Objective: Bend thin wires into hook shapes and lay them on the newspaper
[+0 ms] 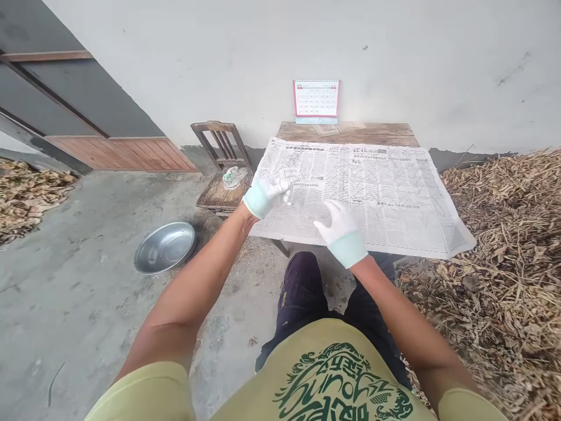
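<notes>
My left hand, in a white glove with a pale green cuff, is over the left part of a newspaper sheet. Its fingers are curled together, and something small and pale may be between them, too faint to name. My right hand, gloved the same way, is above the sheet's near edge. Thumb and fingers are spread there, with nothing held. The printed sheet covers most of a wooden table and hangs a little over its front edge.
A desk calendar stands at the table's back against the wall. Left of the table, a wooden chair carries a crumpled clear plastic bag. A metal basin sits on the concrete floor. Dry leaves are heaped at the right.
</notes>
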Available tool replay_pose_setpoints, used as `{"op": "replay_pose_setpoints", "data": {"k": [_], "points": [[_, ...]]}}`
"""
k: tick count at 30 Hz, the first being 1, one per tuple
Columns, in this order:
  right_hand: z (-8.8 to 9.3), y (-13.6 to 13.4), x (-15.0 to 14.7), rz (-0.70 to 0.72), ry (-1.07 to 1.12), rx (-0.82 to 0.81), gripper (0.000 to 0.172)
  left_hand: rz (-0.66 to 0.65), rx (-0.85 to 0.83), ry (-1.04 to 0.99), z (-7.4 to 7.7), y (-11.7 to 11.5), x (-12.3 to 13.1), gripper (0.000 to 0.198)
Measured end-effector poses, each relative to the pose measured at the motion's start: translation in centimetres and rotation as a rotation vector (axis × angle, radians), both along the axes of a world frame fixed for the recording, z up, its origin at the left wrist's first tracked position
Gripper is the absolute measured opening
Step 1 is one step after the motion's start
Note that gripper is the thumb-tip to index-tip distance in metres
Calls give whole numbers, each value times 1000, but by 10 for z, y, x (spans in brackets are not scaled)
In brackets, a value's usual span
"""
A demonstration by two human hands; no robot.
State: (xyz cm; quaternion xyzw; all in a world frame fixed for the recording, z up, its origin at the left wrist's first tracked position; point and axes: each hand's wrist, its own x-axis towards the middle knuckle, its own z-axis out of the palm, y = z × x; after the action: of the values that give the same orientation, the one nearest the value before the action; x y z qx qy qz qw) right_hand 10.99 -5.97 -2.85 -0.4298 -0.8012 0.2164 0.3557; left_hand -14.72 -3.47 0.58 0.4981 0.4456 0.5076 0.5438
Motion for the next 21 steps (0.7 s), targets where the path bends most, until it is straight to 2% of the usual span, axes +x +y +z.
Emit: {"op": "replay_pose_setpoints", "data": {"k": [3, 7, 10, 14, 18, 21], "points": [[-3, 9, -18, 49, -1, -116, 63, 2, -13, -74, -7, -9, 7, 45], [-9, 10, -30, 97, 2, -226, 64, -7, -35, -79, -12, -17, 17, 48], [-11, 6, -34, 139, 52, -279, 57, -26, -49, -59, -14, -20, 22, 49], [-15, 3, -32, 160, 89, -271, 32, -28, -44, -45, -18, -20, 25, 47], [-20, 3, -26, 163, 76, -226, 31, -34, -49, -19, -22, -21, 26, 50], [-21, 5, -22, 109, 129, -252, 32, -38, -56, -6, -24, -22, 27, 50]]}}
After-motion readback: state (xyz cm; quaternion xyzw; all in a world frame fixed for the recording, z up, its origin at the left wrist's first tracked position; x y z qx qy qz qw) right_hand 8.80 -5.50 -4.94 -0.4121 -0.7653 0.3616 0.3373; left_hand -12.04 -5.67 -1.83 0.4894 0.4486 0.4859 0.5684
